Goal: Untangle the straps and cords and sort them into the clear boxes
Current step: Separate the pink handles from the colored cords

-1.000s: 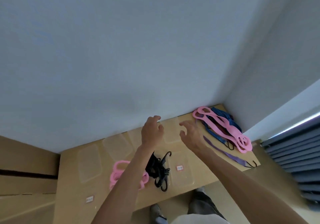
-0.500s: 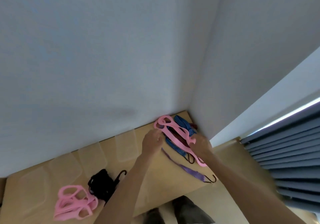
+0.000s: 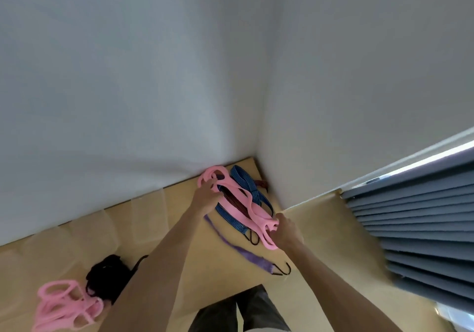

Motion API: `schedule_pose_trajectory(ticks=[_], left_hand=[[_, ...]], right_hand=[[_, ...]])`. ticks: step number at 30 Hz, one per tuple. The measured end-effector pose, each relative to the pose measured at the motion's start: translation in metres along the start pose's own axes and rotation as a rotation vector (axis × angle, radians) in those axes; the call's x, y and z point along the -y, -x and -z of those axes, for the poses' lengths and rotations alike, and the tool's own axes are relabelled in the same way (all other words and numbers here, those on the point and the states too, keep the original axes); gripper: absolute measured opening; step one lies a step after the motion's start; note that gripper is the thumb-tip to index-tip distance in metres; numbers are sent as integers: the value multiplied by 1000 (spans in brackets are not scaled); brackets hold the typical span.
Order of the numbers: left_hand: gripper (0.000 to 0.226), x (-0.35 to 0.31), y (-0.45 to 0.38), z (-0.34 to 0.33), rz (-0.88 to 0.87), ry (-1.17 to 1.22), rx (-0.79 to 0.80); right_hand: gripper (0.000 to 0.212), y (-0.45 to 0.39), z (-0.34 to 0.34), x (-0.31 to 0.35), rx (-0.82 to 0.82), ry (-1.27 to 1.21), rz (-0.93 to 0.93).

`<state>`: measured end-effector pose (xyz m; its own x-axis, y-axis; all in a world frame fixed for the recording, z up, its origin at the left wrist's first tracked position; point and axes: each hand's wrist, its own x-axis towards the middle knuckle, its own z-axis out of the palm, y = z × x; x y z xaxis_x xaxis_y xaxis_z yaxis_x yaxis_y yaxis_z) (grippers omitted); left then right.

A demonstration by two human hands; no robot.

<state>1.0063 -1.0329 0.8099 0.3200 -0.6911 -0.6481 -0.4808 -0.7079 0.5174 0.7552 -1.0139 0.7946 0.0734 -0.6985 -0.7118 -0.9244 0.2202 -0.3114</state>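
A long pink looped strap [image 3: 237, 202] lies across a tangle at the table's far right corner. My left hand [image 3: 205, 194] grips its far end and my right hand [image 3: 286, 230] grips its near end. Under it lie a blue striped cord [image 3: 225, 215] and a dark red cord [image 3: 232, 195]. A purple strap [image 3: 241, 251] with a black hook runs toward the table's front edge. At the near left sit a pile of pink straps [image 3: 65, 306] and a bundle of black cords [image 3: 107, 276]. Several clear boxes [image 3: 148, 210] line the wall.
The wooden table [image 3: 205, 267] fits into a corner of grey walls. Grey blinds [image 3: 415, 224] hang at the right. My legs [image 3: 246, 311] show below the table's front edge.
My view has swung right toward the corner. Both hands went from hovering over the clear boxes to the tangle, and each now grips an end of the pink strap.
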Motion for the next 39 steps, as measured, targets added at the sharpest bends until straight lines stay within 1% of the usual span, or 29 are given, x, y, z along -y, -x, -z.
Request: schedule_pose_trajectory(ticks=[3, 7, 10, 12, 13, 15, 17, 18, 19, 20, 21, 22, 24, 25, 26, 27, 29, 30, 31, 33, 34, 35, 37, 39], left_hand=[[67, -7, -9, -5, 25, 32, 20], [60, -13, -17, -8, 107, 131, 27], [55, -13, -20, -12, 181, 373, -40], [54, -11, -25, -14, 204, 407, -90], [55, -10, -26, -15, 198, 392, -94], [56, -9, -29, -17, 178, 337, -85], [45, -10, -30, -15, 150, 247, -101], [39, -8, -32, -15, 141, 191, -119], [34, -8, -30, -14, 121, 117, -151], [29, -6, -29, -14, 78, -23, -191], [27, -3, -27, -13, 37, -98, -261], [28, -4, -24, -12, 25, -109, -321], [22, -7, -21, -8, 26, -30, -478], [17, -8, -18, -4, 35, 53, -533], [13, -10, -16, 2, 33, 147, -561], [21, -14, -12, 8, 35, 274, -565], [41, -18, -10, 21, 72, 497, -514], [43, -18, -11, 28, 95, 543, -485], [39, -18, -11, 35, 100, 553, -462], [19, -13, -10, 50, 71, 586, -427], [14, -10, -8, 57, 53, 615, -414], [16, -7, -6, 65, 38, 634, -409], [19, -2, 2, 78, 21, 652, -390], [12, 0, 13, 88, -4, 687, -349]], right_hand=[[38, -5, -3, -5, -18, 74, -3], [24, -13, 2, -6, -61, 86, -51], [19, -15, 2, -2, -43, 4, -48], [24, -16, 1, 2, -30, -61, -26], [25, -18, 1, 4, -24, -86, -16], [20, -22, 2, 10, -22, -173, -24], [12, -26, 3, 15, -40, -308, -42], [12, -27, 4, 18, -66, -349, -33], [14, -27, 4, 20, -101, -372, -17], [15, -26, 4, 22, -137, -399, -2], [16, -25, 5, 24, -177, -430, 9], [16, -24, 5, 26, -210, -462, 18], [15, -21, 7, 30, -250, -535, 35], [15, -21, 8, 32, -253, -568, 57], [15, -19, 8, 35, -248, -596, 88], [15, -17, 8, 38, -228, -638, 113], [18, -13, 8, 49, -180, -757, 120], [20, -12, 9, 55, -180, -796, 116], [21, -12, 10, 62, -206, -807, 115], [21, -13, 16, 76, -280, -749, 131], [21, -13, 21, 83, -307, -727, 154], [22, -12, 24, 90, -320, -711, 196], [25, -8, 30, 103, -340, -625, 339], [28, 1, 35, 118, -354, -520, 502]])
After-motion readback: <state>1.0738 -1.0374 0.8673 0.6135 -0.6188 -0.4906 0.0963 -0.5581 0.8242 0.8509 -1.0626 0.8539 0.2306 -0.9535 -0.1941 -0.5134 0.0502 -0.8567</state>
